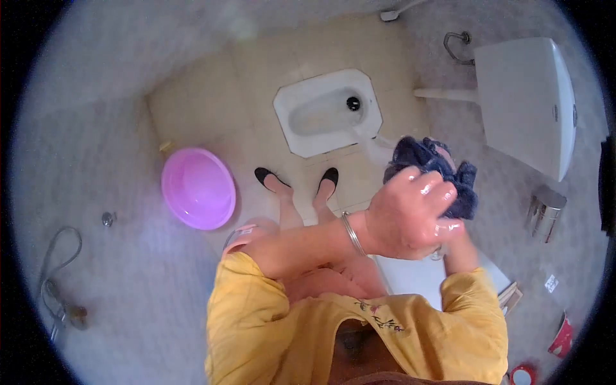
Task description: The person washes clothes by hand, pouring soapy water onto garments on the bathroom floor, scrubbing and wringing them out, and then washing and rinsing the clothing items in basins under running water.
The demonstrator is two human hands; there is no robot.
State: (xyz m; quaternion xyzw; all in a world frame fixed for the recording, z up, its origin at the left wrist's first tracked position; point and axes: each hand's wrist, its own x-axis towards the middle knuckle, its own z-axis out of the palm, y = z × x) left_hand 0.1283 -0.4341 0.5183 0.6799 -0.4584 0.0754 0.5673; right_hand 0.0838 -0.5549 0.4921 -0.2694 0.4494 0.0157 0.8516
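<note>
- The left hand (410, 212) is clenched round a dark wet-looking cloth (463, 186), its knuckles tight and shiny, likely to keep slippery fabric from sliding
- The right hand (454, 232) comes in behind that grip and is mostly hidden, so how its fingers close I cannot tell
- The cloth bunches just beyond the grip and to its right, held well out from the yellow top (250, 321), probably so that drips miss the clothes
- A pale streak, perhaps water, shows to the upper left of the grip, towards the squat toilet (301, 144) set in the floor (212, 96), a place where wet would drain
- The pink basin (205, 186) stands well to the left of the grip, perhaps set there to leave the feet room
- The white tank (523, 106) is fixed to the upper right of the grip, its pipe (446, 95) reaching towards the toilet, presumably to flush it
</note>
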